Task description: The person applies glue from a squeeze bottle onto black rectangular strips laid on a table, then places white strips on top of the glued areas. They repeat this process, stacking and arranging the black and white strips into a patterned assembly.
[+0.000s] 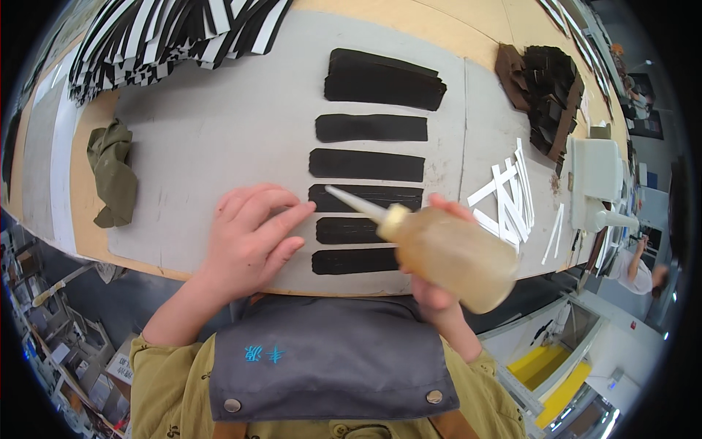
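My right hand [433, 289] grips a translucent squeeze bottle [461, 256] of amber liquid, tilted with its long pale nozzle [356, 203] pointing left. The nozzle tip is over the left part of a black strip [380, 197]; I cannot tell whether it touches. My left hand [256, 230] is open, its fingers stretched out, an index fingertip at that strip's left end. Thin glossy lines run along this strip and along the two nearer black strips [347, 230] [351, 261]. Farther off lie two plain black strips [365, 165] [371, 128] and a stack of wider black pieces [380, 79].
A heap of black and white strips [175, 36] fills the far left, with an olive cloth [113, 175] nearer. On the right are loose white strips [508, 197], a pile of dark brown and black pieces [545, 95] and a white container [596, 168].
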`<act>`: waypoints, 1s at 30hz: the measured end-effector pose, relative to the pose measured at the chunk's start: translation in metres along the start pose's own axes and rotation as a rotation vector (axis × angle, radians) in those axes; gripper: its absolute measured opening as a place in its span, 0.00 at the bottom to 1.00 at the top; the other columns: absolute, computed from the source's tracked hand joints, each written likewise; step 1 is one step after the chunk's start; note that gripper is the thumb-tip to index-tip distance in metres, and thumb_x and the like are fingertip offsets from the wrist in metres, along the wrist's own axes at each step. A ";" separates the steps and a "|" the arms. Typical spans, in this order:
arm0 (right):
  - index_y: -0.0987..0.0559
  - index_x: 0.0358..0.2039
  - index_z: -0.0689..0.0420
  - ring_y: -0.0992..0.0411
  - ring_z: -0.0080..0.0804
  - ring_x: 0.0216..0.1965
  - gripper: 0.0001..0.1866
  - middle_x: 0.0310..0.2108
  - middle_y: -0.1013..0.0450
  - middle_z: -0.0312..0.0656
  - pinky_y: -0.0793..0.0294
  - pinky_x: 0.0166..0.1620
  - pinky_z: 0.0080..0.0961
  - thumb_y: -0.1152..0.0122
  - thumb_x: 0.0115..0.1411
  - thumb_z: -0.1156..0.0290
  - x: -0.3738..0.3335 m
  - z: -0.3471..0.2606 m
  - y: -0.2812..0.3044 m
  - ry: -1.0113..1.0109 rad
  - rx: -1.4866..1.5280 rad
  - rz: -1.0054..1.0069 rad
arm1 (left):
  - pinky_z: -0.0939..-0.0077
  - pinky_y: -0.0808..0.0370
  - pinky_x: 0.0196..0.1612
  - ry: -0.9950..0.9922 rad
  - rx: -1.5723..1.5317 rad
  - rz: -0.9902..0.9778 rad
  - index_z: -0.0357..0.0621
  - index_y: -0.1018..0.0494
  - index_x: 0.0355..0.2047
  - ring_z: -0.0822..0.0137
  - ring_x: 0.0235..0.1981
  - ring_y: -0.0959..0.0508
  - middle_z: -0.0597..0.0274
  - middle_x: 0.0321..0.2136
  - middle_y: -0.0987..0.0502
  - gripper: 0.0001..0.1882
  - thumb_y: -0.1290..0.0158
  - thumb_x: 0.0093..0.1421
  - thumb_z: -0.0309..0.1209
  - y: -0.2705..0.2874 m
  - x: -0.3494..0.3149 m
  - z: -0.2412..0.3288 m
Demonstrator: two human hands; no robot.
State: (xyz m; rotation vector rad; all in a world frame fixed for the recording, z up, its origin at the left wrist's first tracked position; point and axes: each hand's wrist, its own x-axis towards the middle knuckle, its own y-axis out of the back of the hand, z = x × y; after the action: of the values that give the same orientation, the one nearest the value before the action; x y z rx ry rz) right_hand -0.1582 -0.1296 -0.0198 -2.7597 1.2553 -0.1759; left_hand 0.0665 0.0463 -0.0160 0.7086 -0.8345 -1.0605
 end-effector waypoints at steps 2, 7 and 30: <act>0.40 0.70 0.60 0.25 0.35 0.56 0.67 0.68 0.35 0.49 0.19 0.44 0.25 0.19 0.39 0.33 0.002 -0.004 0.012 -0.022 0.133 0.226 | 0.59 0.35 0.58 0.048 0.022 -0.011 0.47 0.21 0.56 0.55 0.54 0.26 0.60 0.50 0.24 0.21 0.50 0.69 0.41 0.003 0.005 0.000; 0.40 0.71 0.58 0.24 0.32 0.52 0.67 0.68 0.35 0.47 0.23 0.29 0.15 0.22 0.39 0.29 0.004 -0.002 0.045 -0.003 0.014 0.459 | 0.58 0.38 0.62 0.120 0.160 -0.051 0.50 0.22 0.60 0.54 0.58 0.29 0.58 0.56 0.28 0.22 0.49 0.68 0.41 0.001 0.017 -0.006; 0.36 0.65 0.68 0.28 0.43 0.62 0.64 0.62 0.30 0.55 0.26 0.62 0.36 0.23 0.43 0.30 -0.001 0.005 0.028 0.077 -0.466 0.210 | 0.60 0.35 0.58 0.089 0.090 -0.027 0.54 0.19 0.55 0.57 0.56 0.28 0.63 0.53 0.26 0.21 0.40 0.60 0.36 0.000 0.021 -0.010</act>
State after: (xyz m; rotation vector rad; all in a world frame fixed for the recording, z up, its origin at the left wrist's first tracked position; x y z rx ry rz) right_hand -0.1790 -0.1470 -0.0288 -2.9801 1.7962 0.0350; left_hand 0.0802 0.0278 -0.0160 0.8395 -0.8014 -1.0132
